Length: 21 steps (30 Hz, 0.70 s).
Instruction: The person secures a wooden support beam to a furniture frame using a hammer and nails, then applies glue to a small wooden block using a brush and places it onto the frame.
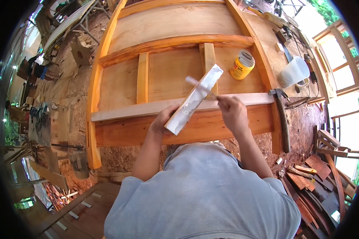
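Note:
My left hand (163, 119) is closed around the lower end of a short wooden block (182, 116), tilted up to the right. A white paste like glue is smeared unevenly along its upward face. My right hand (233, 111) pinches a thin stick-like spreader (208, 93) that lies across the block; motion blurs it, so its exact kind is unclear. Both hands are above the near part of a large orange-brown wooden frame (179, 43) with panels set in it. A pale wooden rail (135, 110) runs beneath the block.
On the panel stands a yellow tub (242, 67), beyond my right hand. A hammer (284, 123) rests along the frame's right edge. Further right are a translucent plastic container (293, 72) and cables. Scrap boards (307, 179) are piled at lower right. Another person (39, 71) is far left.

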Motion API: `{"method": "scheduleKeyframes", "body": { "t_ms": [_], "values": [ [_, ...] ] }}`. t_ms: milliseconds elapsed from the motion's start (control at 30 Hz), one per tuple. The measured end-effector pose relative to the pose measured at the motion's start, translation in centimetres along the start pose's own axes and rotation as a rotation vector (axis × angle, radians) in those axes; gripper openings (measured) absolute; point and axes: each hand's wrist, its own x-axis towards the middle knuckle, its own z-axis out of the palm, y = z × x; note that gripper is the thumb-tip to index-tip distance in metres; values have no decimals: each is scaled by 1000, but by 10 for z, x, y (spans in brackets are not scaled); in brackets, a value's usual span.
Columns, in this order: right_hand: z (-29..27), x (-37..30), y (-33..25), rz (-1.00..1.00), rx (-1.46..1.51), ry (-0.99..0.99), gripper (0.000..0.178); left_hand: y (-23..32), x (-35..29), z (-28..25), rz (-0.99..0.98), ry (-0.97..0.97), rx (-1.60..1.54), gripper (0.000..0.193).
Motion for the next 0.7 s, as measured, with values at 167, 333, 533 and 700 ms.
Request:
{"method": "scheduleKeyframes", "body": {
  "t_ms": [167, 333, 533, 700],
  "values": [
    [4, 2, 20, 410, 322, -110, 25, -1, 0, 3, 15, -33, -71, 52],
    [-9, -56, -16, 371, 602, -581, 25, -9, 2, -2, 125, 0, 8, 47],
    [-29, -52, -39, 105, 331, -439, 21, -11, 2, -3, 165, 14, 196, 44],
    [-9, -24, -23, 30, 86, -76, 21, -15, 5, -6, 18, 6, -87, 50]
  ]
}}
